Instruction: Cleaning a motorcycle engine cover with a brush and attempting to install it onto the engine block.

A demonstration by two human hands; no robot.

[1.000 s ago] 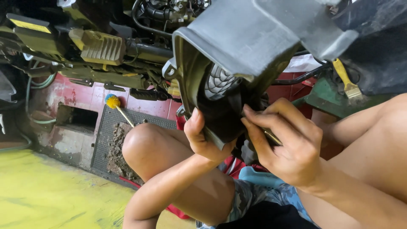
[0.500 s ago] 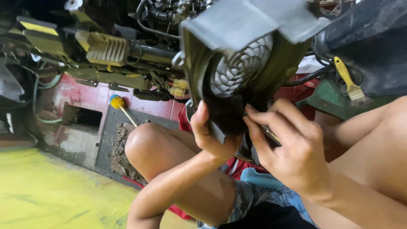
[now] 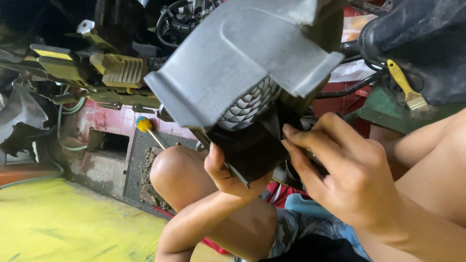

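my knees fill the bottom of the frame, and just above them both my hands are on the grey fan housing point(image 3: 242, 73). my left hand point(image 3: 228, 170), low centre, is closed around the black lower edge of the housing from underneath, thumb up the near side, gripping it. my right hand point(image 3: 340, 179), centre right, has its fingertips point(image 3: 291, 138) pinched together against the right side of that black part; there seems to be a thin tool under the fingers, but i cannot tell what it is.

over the last second the housing has tipped: the open mouth that faced me, showing the round ribbed fan wheel point(image 3: 247, 104), has swung away, so now the flat grey back of the housing fills the upper centre and only a slice of the wheel shows beneath it. my hands have kept their places on the lower edge while it turned. to me that reads as the piece being turned over in the grip to bring another side round to the fingers, not set down.

further off, a yellow-tipped stick point(image 3: 144, 125) stands at centre left over a metal grate point(image 3: 141, 165), with yellow floor point(image 3: 58, 223) at lower left. a yellow-handled brush point(image 3: 405, 87) lies at upper right, and machine parts point(image 3: 116, 68) crowd the upper left.
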